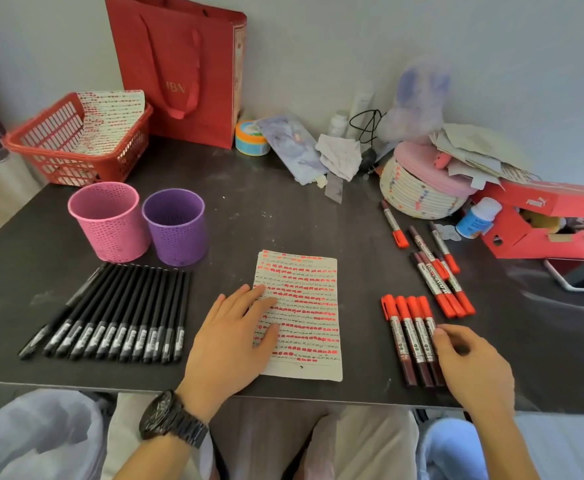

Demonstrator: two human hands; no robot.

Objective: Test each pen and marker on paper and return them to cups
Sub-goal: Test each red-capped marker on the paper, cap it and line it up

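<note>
Black link-bracelet wristwatch (171,419) at the wrist of the left hand (230,336), bare forearms, pale beige trousers (377,441).

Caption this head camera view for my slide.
Left hand flat on the marked paper, right hand touching a row of four red markers; black pens lie before the pink cup and purple cup.

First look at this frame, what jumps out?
The paper at centre, filled with rows of red marks, with the left hand flat on it. Left of it lies a row of black pens near a pink cup and a purple cup; right, four red markers lie by the right hand.
</note>
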